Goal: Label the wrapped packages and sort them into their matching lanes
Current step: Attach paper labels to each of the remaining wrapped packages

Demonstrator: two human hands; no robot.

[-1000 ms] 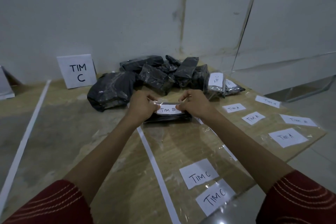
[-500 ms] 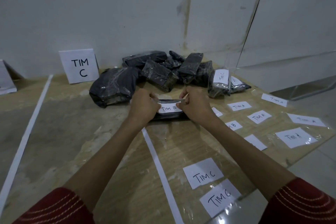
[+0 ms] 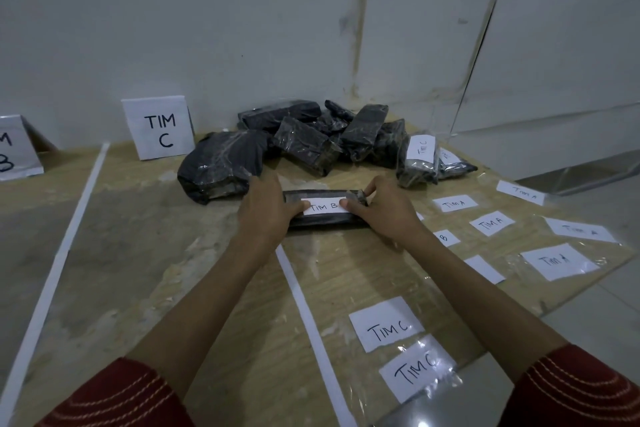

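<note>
A flat package wrapped in black (image 3: pixel 325 222) lies on the wooden table (image 3: pixel 214 288), across the far end of a white lane line. A white "TIM B" label (image 3: pixel 323 207) lies flat on its top. My left hand (image 3: pixel 266 215) grips the package's left end, thumb on the label's left edge. At the other end my right hand (image 3: pixel 384 213) holds the package, thumb on the label's right edge and a fingertip on the far rim. Behind them lies a pile of black wrapped packages (image 3: pixel 301 146); one at the right wears a "TIM C" label (image 3: pixel 420 149).
A "TIM C" sign (image 3: pixel 157 128) and part of a "B" sign (image 3: pixel 14 149) stand against the wall. White lane lines (image 3: pixel 301 305) (image 3: pixel 65 239) run toward me. Loose "TIM A" labels (image 3: pixel 554 260) and "TIM C" labels (image 3: pixel 384 326) lie at the right, near the table edge.
The "TIM B" label, held just above the package between both hands before, now lies flat on it. My thumbs have come down onto its two ends.
</note>
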